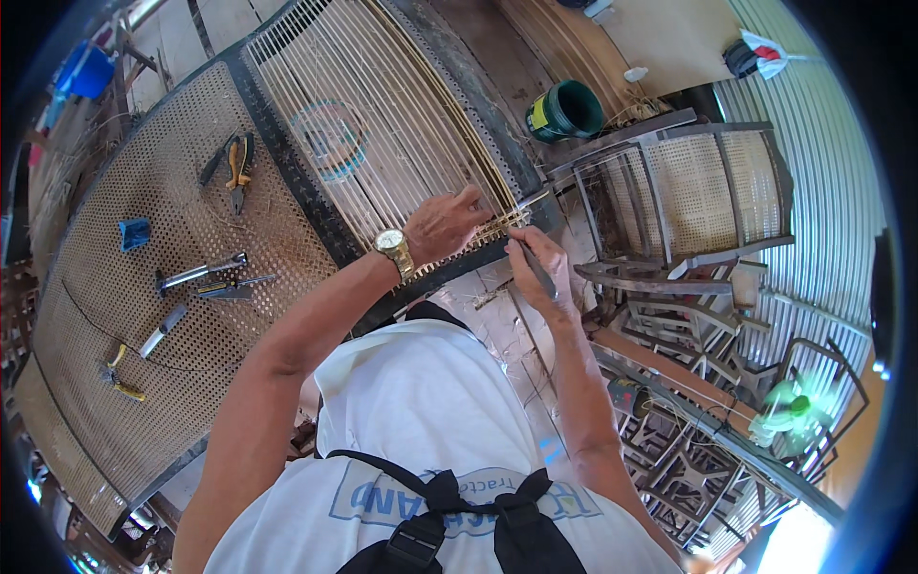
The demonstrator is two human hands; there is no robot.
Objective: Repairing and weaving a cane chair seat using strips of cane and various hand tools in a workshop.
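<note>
A dark wooden frame [413, 289] lies in front of me, strung with pale cane strands [421, 105] in long parallel rows. My left hand [445, 226], a gold watch [391, 243] at its wrist, rests on the strands near the frame's close right corner. Its fingers are curled down, and what they pinch is hidden. Close by on the right, my right hand [540, 260] is closed round a slim tool with a dark grey handle [542, 276]. The tool's kind does not show. Short woven cane crossings [502, 224] lie between both hands.
On the finished cane mesh [105, 287] at left lie yellow-handled pliers [238, 170], a hammer [201, 274], a screwdriver [236, 284] and a blue block [135, 233]. A green bucket [565, 112] stands beyond the frame. Caned chair frames [684, 196] and a green fan [792, 409] are at right.
</note>
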